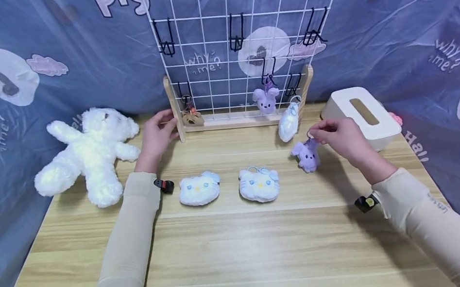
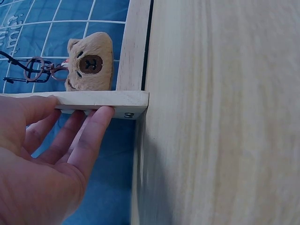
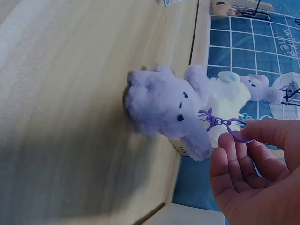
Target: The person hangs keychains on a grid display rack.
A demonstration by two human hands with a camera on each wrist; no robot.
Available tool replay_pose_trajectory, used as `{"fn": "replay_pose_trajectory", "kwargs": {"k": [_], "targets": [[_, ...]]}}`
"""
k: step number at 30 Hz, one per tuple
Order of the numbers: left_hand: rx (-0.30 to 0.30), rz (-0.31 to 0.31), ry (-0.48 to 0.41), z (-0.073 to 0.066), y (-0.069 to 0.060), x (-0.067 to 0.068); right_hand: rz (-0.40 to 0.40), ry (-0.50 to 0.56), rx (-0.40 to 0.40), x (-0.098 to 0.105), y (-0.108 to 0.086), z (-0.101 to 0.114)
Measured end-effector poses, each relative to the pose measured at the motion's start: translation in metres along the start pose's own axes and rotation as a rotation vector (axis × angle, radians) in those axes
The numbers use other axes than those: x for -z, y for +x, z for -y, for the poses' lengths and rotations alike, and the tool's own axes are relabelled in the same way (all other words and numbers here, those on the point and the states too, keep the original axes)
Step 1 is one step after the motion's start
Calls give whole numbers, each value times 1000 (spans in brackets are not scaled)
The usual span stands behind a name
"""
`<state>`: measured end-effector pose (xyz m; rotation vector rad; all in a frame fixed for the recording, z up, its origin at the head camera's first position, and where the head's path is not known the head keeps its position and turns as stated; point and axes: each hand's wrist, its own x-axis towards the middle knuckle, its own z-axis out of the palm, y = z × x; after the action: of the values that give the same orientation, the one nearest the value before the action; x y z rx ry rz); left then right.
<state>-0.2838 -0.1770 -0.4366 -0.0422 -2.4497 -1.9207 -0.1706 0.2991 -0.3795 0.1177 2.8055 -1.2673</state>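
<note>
My right hand [image 1: 339, 135] pinches the purple key ring [image 3: 239, 131] of a purple plush keychain [image 1: 306, 156]. The plush hangs upright beneath the ring, low over the table; I cannot tell whether it touches the wood. My left hand [image 1: 157, 136] rests its fingertips on the outer face of the left wooden post [image 2: 101, 99] of a white wire grid rack [image 1: 225, 61]. Beside that post hangs a brown plush keychain [image 2: 91, 63] on a black hook. Another purple plush [image 1: 267, 100] and a white plush keychain [image 1: 289, 122] hang at the rack's lower right.
Two white cat-face plush keychains [image 1: 199, 189] [image 1: 259, 184] lie mid-table. A white teddy bear [image 1: 96, 155] sits at the left, and a white tissue box [image 1: 360, 115] stands at the right. Black hooks [image 1: 236, 39] without plushes are on the upper grid. A blue printed cloth [image 1: 447, 83] surrounds the table.
</note>
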Motion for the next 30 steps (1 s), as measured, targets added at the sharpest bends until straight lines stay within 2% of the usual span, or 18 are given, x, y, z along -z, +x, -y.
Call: {"fn": "replay_pose_trajectory", "kwargs": {"k": [14,21,27,30], "targets": [[12,0,10,-2,-1,-1,-62,-25,18,15,0,17],[23,5,10,-3,-1,0,-70,20,16,23,2,24],[22,8,16,-3,-2,1,-103,66,46,32,2,36],[22,7,18,-2,-1,0,-122,54,62,37,2,44]]}}
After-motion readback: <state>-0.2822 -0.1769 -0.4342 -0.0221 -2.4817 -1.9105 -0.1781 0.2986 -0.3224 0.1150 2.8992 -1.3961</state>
